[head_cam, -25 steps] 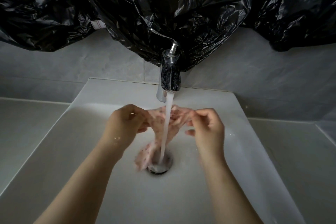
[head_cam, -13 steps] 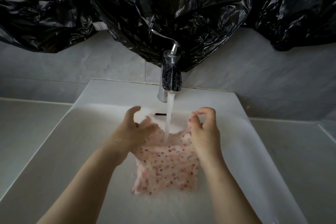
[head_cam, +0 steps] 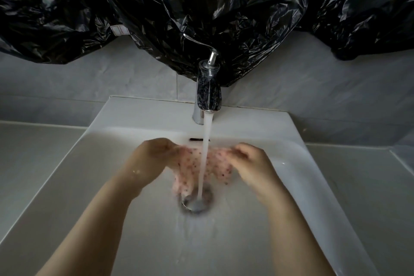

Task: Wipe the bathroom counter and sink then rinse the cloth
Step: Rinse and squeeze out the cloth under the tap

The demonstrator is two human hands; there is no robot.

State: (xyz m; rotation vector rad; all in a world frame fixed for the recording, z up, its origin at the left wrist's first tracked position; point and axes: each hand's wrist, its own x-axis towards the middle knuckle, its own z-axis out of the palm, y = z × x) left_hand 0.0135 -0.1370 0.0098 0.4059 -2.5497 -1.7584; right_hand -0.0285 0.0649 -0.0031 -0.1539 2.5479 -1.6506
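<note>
Fingers [head_cam: 167, 149] of the left hand [head_cam: 152, 159] and the right hand [head_cam: 253, 166] curl onto the upper edge of the cloth [head_cam: 190, 163], spreading it under the stream [head_cam: 207, 132] from the chrome tap [head_cam: 208, 96] at 12 o'clock. The thin, limp, pink-speckled fabric sags toward the drain [head_cam: 197, 203] at 6 o'clock. A loosened pinch could let it slump over that metal ring and block it. Splash may wet the smooth grey bench [head_cam: 33, 152] at 9 o'clock of the glossy white sink [head_cam: 134, 110].
</note>
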